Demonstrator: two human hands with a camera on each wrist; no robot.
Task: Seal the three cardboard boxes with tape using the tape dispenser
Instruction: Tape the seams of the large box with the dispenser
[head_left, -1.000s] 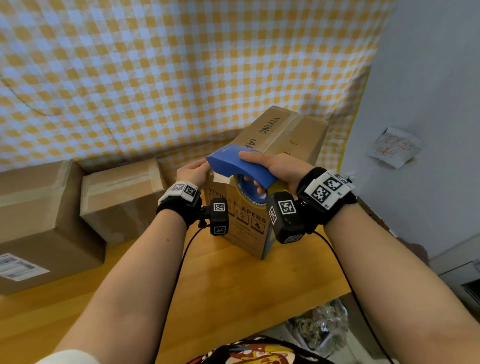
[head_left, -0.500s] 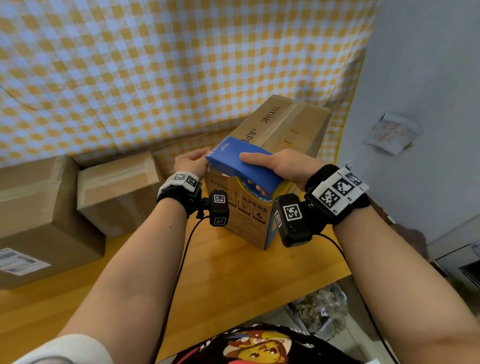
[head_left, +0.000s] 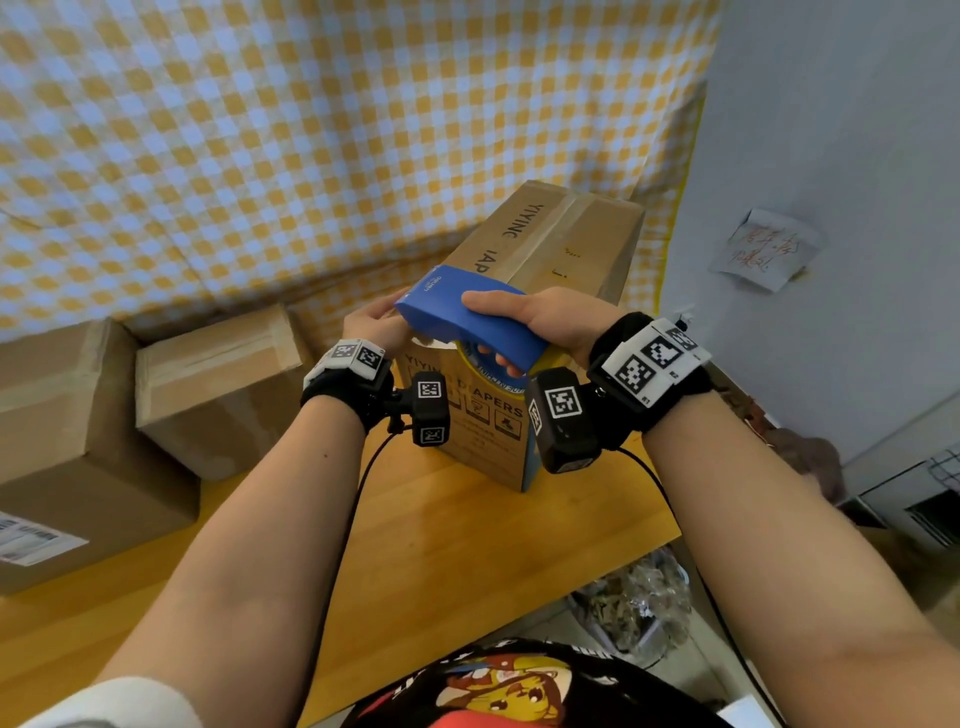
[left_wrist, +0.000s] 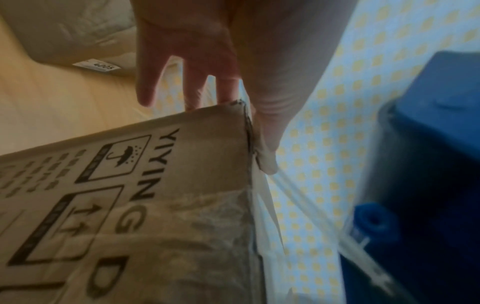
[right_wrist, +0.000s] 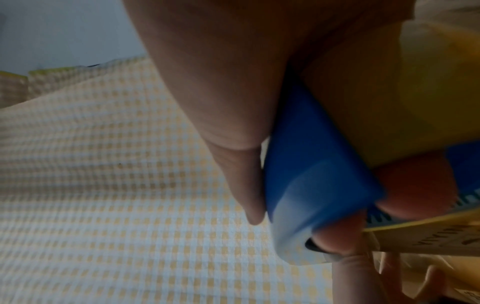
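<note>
Dispenser: blue plastic tape dispenser (head_left: 470, 325) at the near top edge of the tall printed cardboard box (head_left: 540, 270); judged light, rigid.
Right hand (head_left: 550, 322): fingers wrapped around the dispenser body.
Left hand (head_left: 374, 325): thumb presses tape onto the box corner; fingers straight, slightly spread.
Tape: thin, sticky, likely to wrinkle.

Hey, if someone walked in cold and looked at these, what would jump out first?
The blue tape dispenser, gripped in the right hand over the near top edge of the upright printed cardboard box at the table's right end. The left hand presses a strip of clear tape against that box's top edge.
</note>
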